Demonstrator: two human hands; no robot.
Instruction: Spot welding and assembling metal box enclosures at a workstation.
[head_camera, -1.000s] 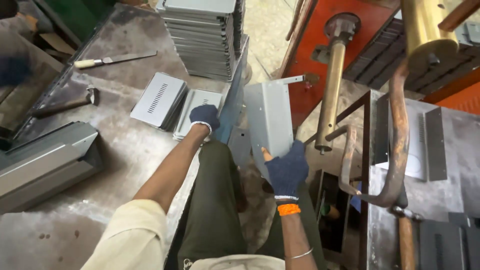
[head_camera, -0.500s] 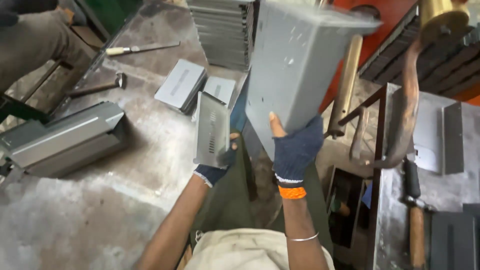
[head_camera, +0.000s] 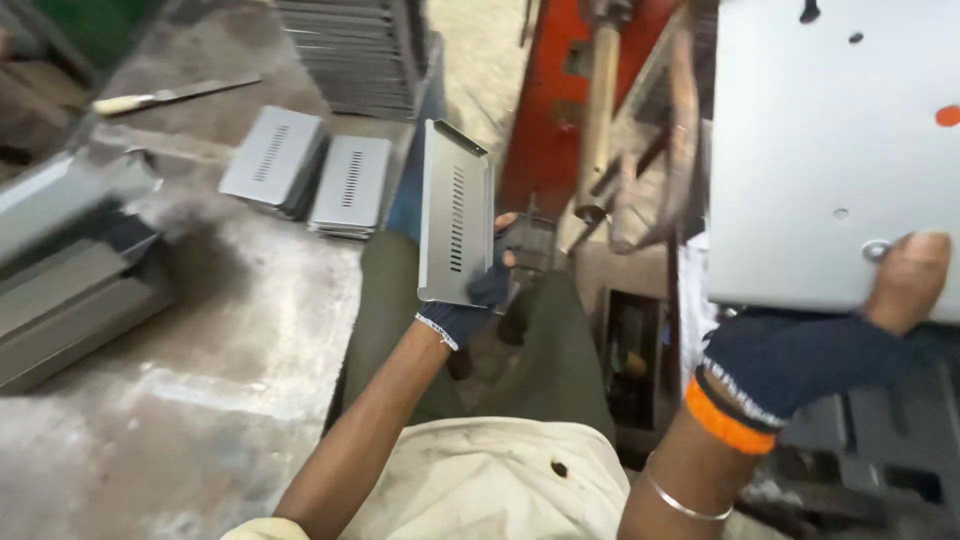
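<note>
Dim, even workshop light; soft shadows on worn grey metal table. Large pale-grey sheet-metal panel bright, motion-blurred; frame edges smeared.

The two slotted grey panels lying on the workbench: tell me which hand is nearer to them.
Left. The left hand holds a slotted panel upright just right of the two flat panels; the right hand is far right, gripping a large grey sheet.

The large grey metal sheet runs off the frame's top and right edges. The slotted panel hides most of the left hand. The metal stack, upper centre, is cropped and blurred.
</note>
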